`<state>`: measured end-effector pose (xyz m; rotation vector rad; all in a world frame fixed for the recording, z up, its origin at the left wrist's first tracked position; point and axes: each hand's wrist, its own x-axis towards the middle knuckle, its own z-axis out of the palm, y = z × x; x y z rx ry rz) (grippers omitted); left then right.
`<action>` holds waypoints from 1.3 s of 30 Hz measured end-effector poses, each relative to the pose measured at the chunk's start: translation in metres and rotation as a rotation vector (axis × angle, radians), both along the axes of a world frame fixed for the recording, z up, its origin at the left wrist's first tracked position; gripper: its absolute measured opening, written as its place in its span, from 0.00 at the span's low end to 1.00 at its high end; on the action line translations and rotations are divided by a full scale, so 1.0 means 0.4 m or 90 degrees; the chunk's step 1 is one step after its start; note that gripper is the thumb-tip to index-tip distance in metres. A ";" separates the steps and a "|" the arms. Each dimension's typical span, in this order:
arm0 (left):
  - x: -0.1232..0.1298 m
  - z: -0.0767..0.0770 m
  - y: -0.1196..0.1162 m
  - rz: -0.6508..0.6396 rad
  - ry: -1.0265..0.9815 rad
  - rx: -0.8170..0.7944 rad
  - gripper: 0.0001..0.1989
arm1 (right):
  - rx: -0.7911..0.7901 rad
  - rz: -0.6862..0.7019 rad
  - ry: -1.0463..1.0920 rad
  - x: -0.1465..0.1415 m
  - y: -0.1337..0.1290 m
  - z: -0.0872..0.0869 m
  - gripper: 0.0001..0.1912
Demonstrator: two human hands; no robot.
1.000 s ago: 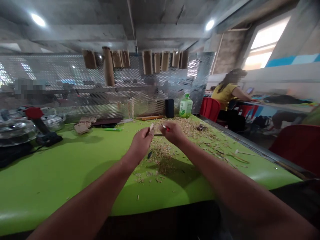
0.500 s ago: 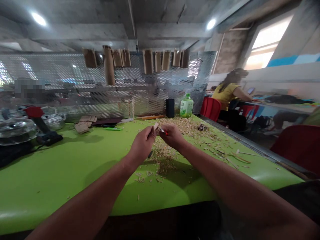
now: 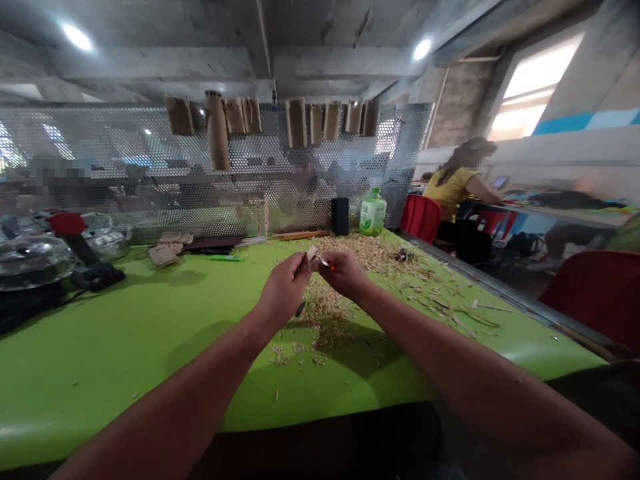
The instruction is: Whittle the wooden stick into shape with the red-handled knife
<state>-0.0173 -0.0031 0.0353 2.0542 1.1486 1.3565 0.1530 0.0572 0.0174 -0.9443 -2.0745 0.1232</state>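
My left hand (image 3: 284,288) grips a small pale piece of wood (image 3: 313,253), whose tip sticks up past my fingers. My right hand (image 3: 346,273) is shut on a small knife with a red part (image 3: 325,262), and its blade touches or nearly touches the wood. Most of the knife is hidden by my fingers. Both hands hover just above a heap of wood shavings (image 3: 325,307) on the green table (image 3: 125,353). Below my left hand lies a small dark object (image 3: 301,309).
Shavings spread across the table to the far right edge. A black cylinder (image 3: 340,216), a green-capped bottle (image 3: 373,212) and a perforated metal screen (image 3: 150,160) with hanging paper bags stand behind. Transparent domed containers (image 3: 35,257) sit left. A co-worker in yellow (image 3: 453,190) sits beyond red chairs.
The wood in my left hand has shifted right, closer to the knife. My hands now nearly meet, where they were slightly apart a second ago.
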 end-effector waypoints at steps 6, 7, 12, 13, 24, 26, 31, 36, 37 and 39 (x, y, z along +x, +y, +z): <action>-0.008 0.009 0.001 -0.011 0.045 0.043 0.13 | 0.010 0.029 -0.001 0.007 0.003 0.001 0.18; -0.012 0.011 0.003 -0.025 0.058 0.055 0.13 | 0.007 0.033 -0.004 0.007 0.001 0.003 0.17; -0.018 0.018 0.010 -0.065 0.067 0.074 0.12 | 0.030 -0.075 -0.063 0.004 -0.013 0.013 0.14; -0.015 0.017 0.009 -0.061 0.054 0.067 0.12 | 0.041 -0.121 -0.078 0.004 -0.014 0.016 0.14; 0.039 0.007 -0.031 -0.038 -0.082 -0.084 0.13 | 0.181 -0.333 -0.139 0.036 -0.015 0.037 0.12; 0.042 0.005 -0.028 -0.045 -0.105 -0.101 0.13 | 0.197 -0.340 -0.129 0.035 -0.009 0.043 0.14; 0.042 -0.009 -0.028 -0.058 -0.129 -0.165 0.15 | 0.149 -0.497 0.080 0.080 0.047 0.063 0.14; 0.030 -0.010 -0.019 -0.018 -0.149 -0.140 0.15 | 0.061 -0.413 0.132 0.114 0.074 0.039 0.16; 0.026 -0.009 -0.015 -0.008 -0.143 -0.120 0.15 | 0.050 -0.353 0.108 0.106 0.070 0.031 0.17; 0.019 -0.009 -0.006 0.009 -0.113 -0.089 0.13 | 0.043 -0.254 0.080 0.080 0.058 0.018 0.18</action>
